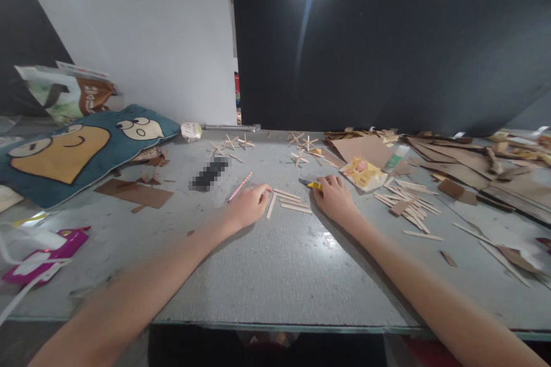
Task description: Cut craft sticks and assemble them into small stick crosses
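Note:
My left hand (252, 206) rests on the grey table with its fingers curled in; no object shows in it. Just right of it, several flat wooden craft sticks (293, 200) lie loosely side by side, and one stick (271, 206) slants beside my fingers. My right hand (336, 198) is closed over a yellow utility knife (315, 186), whose grey tip points left. Most of the knife's body is hidden under the hand. A pink patterned pencil-like stick (240, 186) lies to the left of my left hand.
Crossed-stick stars (245, 141) stand at the back. At right are a yellow packet (364, 174), a glue stick (396, 159), a pile of craft sticks (408, 206) and cardboard scraps (456, 166). A blue cushion (99, 149) and magenta power strip (47, 258) lie left.

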Tool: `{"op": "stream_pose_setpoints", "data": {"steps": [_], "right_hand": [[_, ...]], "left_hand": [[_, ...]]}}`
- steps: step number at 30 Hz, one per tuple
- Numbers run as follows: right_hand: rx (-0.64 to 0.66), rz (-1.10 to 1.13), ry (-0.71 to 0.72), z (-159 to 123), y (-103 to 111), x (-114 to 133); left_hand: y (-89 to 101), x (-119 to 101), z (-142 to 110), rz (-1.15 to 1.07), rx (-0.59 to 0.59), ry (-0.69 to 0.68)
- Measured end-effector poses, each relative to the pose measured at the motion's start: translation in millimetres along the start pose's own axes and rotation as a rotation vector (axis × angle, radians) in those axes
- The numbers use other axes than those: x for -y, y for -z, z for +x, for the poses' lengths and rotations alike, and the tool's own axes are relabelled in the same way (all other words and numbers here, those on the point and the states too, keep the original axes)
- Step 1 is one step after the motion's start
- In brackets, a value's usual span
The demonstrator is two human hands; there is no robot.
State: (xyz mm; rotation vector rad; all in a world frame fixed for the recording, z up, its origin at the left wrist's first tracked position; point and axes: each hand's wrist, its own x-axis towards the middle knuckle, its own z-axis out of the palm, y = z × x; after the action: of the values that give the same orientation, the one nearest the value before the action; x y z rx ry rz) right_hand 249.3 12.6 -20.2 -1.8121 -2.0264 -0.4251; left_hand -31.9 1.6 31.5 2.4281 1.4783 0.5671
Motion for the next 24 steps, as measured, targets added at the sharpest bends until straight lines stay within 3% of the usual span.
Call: {"op": "stream_pose_setpoints", "data": {"steps": [5, 9, 12, 15, 19, 24], "right_hand": [[-0.022, 0.208, 0.238, -0.8, 8.5, 10.0], [0.075, 0.354, 0.541, -4.9, 15.3, 25.2], [0.132, 0.372, 0.647, -5.7, 12.9, 31.1], [0.12, 0.339, 0.58, -2.5, 5.4, 26.1], [0.092, 0.243, 0.349, 2.5, -2.0, 10.3], [0.008, 0.25, 0.233, 0.2, 7.6, 11.4]], "left_hand": [[17.2, 16.3, 8.1, 0.418, -0.104, 0.135], [19.0, 28.8, 9.6, 0.456, -0.05, 0.246], [16.3, 33.5, 10.6, 0.423, 0.004, 0.267], [15.3, 34.3, 11.4, 0.407, 0.011, 0.253], [14.3, 31.7, 11.6, 0.375, -0.009, 0.229], [6.7, 14.3, 7.1, 0.307, -0.041, 0.164]]}}
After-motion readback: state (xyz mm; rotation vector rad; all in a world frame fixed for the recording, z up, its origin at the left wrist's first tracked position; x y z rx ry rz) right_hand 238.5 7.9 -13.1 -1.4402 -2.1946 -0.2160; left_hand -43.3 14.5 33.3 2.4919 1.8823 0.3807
